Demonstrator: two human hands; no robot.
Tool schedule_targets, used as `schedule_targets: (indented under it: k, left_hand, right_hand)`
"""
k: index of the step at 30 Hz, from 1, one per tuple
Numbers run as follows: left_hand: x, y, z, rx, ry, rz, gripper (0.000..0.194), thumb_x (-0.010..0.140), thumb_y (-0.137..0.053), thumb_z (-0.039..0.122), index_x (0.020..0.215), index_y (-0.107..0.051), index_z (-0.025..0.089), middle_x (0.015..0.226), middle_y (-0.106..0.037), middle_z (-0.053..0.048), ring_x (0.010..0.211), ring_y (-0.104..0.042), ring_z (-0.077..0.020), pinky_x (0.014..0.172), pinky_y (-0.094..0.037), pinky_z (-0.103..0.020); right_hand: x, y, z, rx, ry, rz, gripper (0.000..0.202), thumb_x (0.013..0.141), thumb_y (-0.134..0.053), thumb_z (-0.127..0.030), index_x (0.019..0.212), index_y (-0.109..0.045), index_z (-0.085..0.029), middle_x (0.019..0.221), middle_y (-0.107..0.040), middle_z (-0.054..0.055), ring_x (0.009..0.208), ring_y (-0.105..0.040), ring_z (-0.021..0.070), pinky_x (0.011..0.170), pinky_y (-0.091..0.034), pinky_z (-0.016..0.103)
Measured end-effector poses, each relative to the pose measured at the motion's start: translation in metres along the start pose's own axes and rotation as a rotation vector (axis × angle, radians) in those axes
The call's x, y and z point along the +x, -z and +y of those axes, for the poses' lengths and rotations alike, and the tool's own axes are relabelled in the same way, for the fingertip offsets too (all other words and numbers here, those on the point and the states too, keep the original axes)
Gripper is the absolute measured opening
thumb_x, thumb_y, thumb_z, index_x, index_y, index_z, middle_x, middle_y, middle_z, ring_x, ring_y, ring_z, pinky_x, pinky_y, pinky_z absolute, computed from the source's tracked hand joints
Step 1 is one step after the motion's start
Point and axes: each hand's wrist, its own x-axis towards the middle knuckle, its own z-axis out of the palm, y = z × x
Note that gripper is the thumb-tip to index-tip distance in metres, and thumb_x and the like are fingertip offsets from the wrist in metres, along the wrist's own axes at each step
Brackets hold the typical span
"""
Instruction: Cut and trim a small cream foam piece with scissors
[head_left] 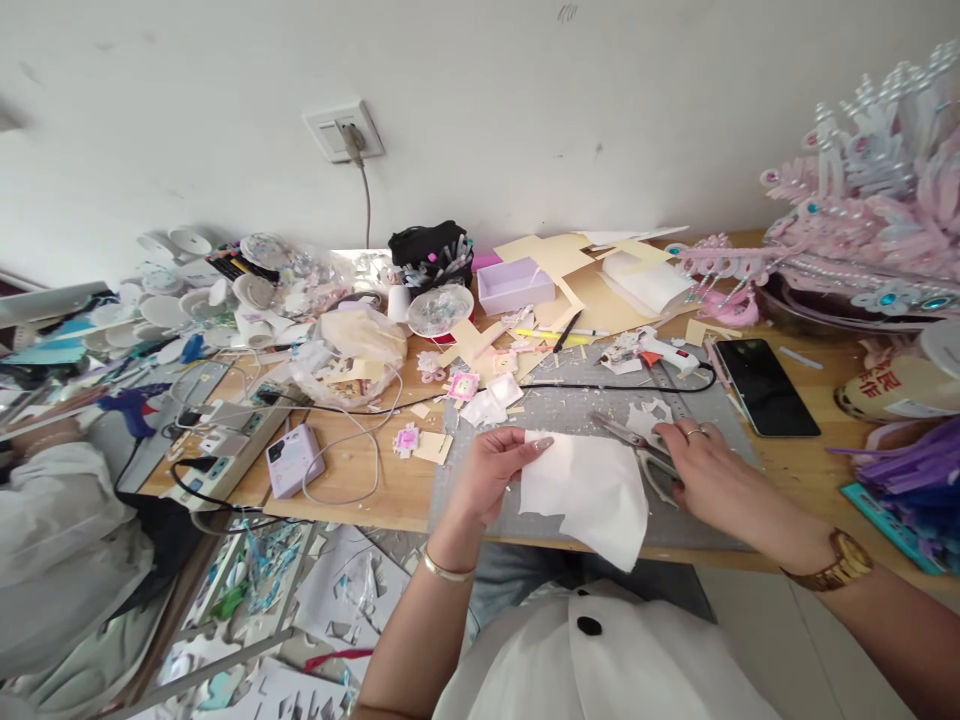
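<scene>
My left hand (496,468) pinches the upper left corner of a white sheet (585,490) between thumb and fingers. The sheet looks thin and soft, with uneven lower edges, and hangs over the front of the grey cutting mat (480,500). To the right of it, my right hand (701,465) is closed at the handles of a pair of scissors (636,440), whose blades point left along the sheet's top edge. An irregular white scrap (649,413) lies just beyond the scissors, close to my right fingertips.
A white glue gun (667,352) rests at the mat's back, its black cord crossing leftward. A phone (766,386) lies at right, near pink beaded crowns (870,230). Left are a power strip (232,440), a lilac device (295,460) and another person's sleeve (60,510).
</scene>
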Motion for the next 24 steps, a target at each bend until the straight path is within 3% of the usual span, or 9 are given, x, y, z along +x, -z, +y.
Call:
schedule_targets:
  k: [3, 9, 12, 14, 16, 18, 20, 22, 24]
  left_hand:
    - [0.000, -0.001, 0.004, 0.005, 0.001, -0.019, 0.044, 0.052, -0.096, 0.047, 0.067, -0.072, 0.014, 0.060, -0.065, -0.001, 0.049, -0.051, -0.0069, 0.046, -0.034, -0.020]
    - [0.009, -0.006, 0.001, -0.154, -0.034, 0.083, 0.048, 0.047, -0.098, 0.047, 0.065, -0.066, 0.015, 0.059, -0.061, 0.003, 0.049, -0.051, -0.0063, 0.048, -0.039, -0.020]
    - [0.012, -0.013, -0.003, -0.226, -0.059, 0.100, 0.047, 0.047, -0.097, 0.047, 0.065, -0.066, 0.016, 0.058, -0.060, 0.003, 0.049, -0.051, -0.0068, 0.048, -0.041, -0.020]
    - [0.012, -0.018, -0.006, -0.231, -0.085, 0.110, 0.045, 0.049, -0.097, 0.046, 0.063, -0.066, 0.017, 0.058, -0.060, 0.003, 0.050, -0.050, -0.0066, 0.049, -0.041, -0.020]
    - [0.011, -0.024, -0.010, -0.227, -0.113, 0.123, 0.043, 0.050, -0.096, 0.045, 0.061, -0.065, 0.017, 0.058, -0.060, 0.004, 0.051, -0.050, -0.0065, 0.051, -0.042, -0.020]
    - [0.010, -0.031, -0.014, -0.243, -0.138, 0.148, 0.042, 0.051, -0.095, 0.045, 0.062, -0.065, 0.017, 0.060, -0.061, 0.004, 0.054, -0.052, -0.0072, 0.056, -0.044, -0.021]
    - [0.011, -0.038, -0.018, -0.297, -0.160, 0.194, 0.040, 0.054, -0.094, 0.044, 0.065, -0.066, 0.018, 0.067, -0.066, 0.002, 0.062, -0.058, -0.0092, 0.063, -0.046, -0.023]
    - [0.013, -0.046, -0.021, -0.366, -0.176, 0.251, 0.036, 0.059, -0.091, 0.042, 0.071, -0.068, 0.019, 0.078, -0.071, 0.000, 0.074, -0.064, -0.0126, 0.070, -0.048, -0.025]
    - [0.015, -0.052, -0.021, -0.422, -0.169, 0.293, 0.030, 0.065, -0.087, 0.039, 0.078, -0.070, 0.020, 0.088, -0.073, -0.001, 0.085, -0.067, -0.0157, 0.076, -0.049, -0.026]
  right_hand:
    - [0.000, -0.004, 0.003, 0.030, -0.032, -0.021, 0.045, 0.066, -0.059, -0.004, 0.110, -0.063, -0.011, 0.099, -0.069, 0.020, 0.086, -0.069, 0.0362, 0.077, -0.053, 0.042]
    - [-0.001, -0.007, 0.021, 0.205, -0.219, -0.139, 0.066, 0.061, -0.058, -0.003, 0.126, -0.061, -0.012, 0.084, -0.074, 0.014, 0.075, -0.073, 0.0332, 0.063, -0.050, 0.035]
    - [-0.007, -0.005, 0.045, 0.555, -0.397, -0.211, 0.075, 0.059, -0.062, -0.011, 0.133, -0.060, -0.020, 0.087, -0.076, 0.013, 0.069, -0.072, 0.0288, 0.057, -0.049, 0.034]
    - [-0.013, -0.002, 0.058, 0.914, -0.467, -0.198, 0.070, 0.055, -0.066, -0.018, 0.124, -0.064, -0.020, 0.088, -0.075, 0.013, 0.068, -0.072, 0.0291, 0.054, -0.051, 0.035]
    - [-0.019, 0.004, 0.063, 1.325, -0.536, -0.149, 0.068, 0.059, -0.073, -0.030, 0.126, -0.062, -0.025, 0.094, -0.076, 0.013, 0.073, -0.074, 0.0312, 0.056, -0.054, 0.037]
    - [-0.023, 0.010, 0.053, 1.625, -0.593, -0.027, 0.062, 0.062, -0.080, -0.042, 0.121, -0.065, -0.031, 0.093, -0.077, 0.010, 0.069, -0.072, 0.0289, 0.055, -0.055, 0.038]
    - [-0.024, 0.016, 0.031, 1.816, -0.560, 0.078, 0.056, 0.059, -0.085, -0.057, 0.107, -0.072, -0.031, 0.089, -0.076, 0.009, 0.056, -0.063, 0.0216, 0.048, -0.049, 0.035]
    - [-0.026, 0.018, 0.001, 1.973, -0.523, 0.138, 0.060, 0.052, -0.088, -0.066, 0.097, -0.075, -0.029, 0.065, -0.063, 0.001, 0.043, -0.045, 0.0129, 0.039, -0.038, 0.029]
    - [-0.029, 0.017, -0.031, 2.085, -0.481, 0.128, 0.062, 0.053, -0.088, -0.068, 0.099, -0.073, -0.029, 0.053, -0.050, -0.005, 0.037, -0.033, 0.0094, 0.034, -0.028, 0.026]
